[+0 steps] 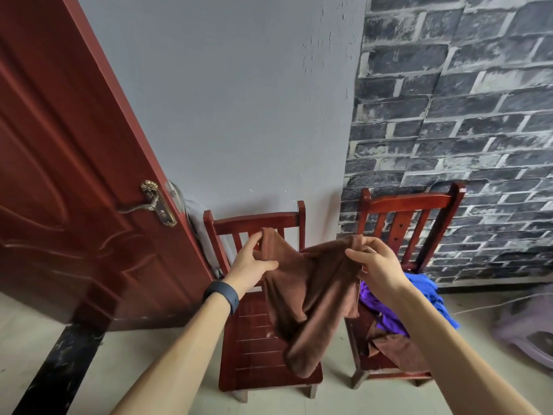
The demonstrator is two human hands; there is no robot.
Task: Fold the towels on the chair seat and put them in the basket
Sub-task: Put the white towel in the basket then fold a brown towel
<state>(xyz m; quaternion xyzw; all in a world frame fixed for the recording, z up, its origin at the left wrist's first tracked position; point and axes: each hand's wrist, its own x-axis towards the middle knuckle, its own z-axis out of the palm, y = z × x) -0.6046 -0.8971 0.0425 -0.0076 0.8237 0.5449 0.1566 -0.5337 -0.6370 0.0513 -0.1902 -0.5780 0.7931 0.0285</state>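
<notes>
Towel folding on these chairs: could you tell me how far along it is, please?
Done: nothing folded is visible, and no basket can be made out clearly. In hand: the left hand and right hand each pinch a top corner of the brown towel, which hangs unfolded over the left chair. Left: blue and purple towels and another brown towel lie heaped on the right chair.

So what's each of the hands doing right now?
Left hand: closed, pinching one corner of the brown towel.
Right hand: closed, pinching its other corner.
</notes>
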